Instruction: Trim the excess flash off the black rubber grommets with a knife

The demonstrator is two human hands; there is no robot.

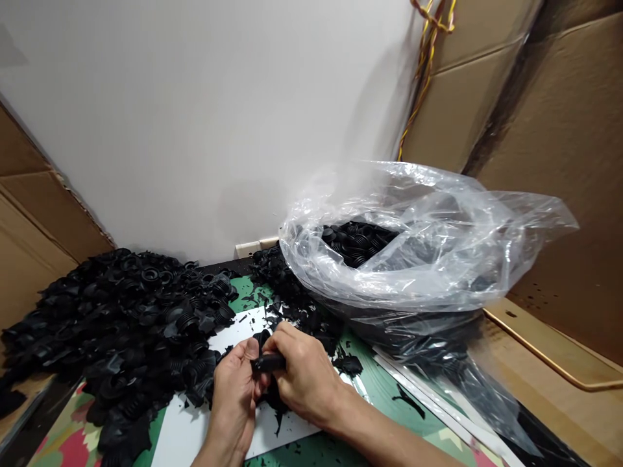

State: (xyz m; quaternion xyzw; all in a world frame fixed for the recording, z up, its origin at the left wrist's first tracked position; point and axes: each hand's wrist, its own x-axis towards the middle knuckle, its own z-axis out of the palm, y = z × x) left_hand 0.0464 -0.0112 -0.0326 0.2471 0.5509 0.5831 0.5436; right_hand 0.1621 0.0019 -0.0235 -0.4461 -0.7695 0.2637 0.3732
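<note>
My left hand [232, 397] and my right hand [302, 376] meet low in the middle of the head view, over a white sheet [185, 428]. Both are closed on one small black rubber part [268, 362], pinched between thumbs and fingers. Thin black scraps hang under it and lie scattered on the sheet. A big heap of black ribbed rubber parts [126, 324] lies just left of my hands. To the right stands a clear plastic bag [418, 259] holding more of the same black parts [355, 243].
The green patterned table top [379, 402] shows below the bag. Brown cardboard [559, 162] rises at the right and at the far left. A white wall stands behind. Yellow and red wires [423, 71] hang at the top right.
</note>
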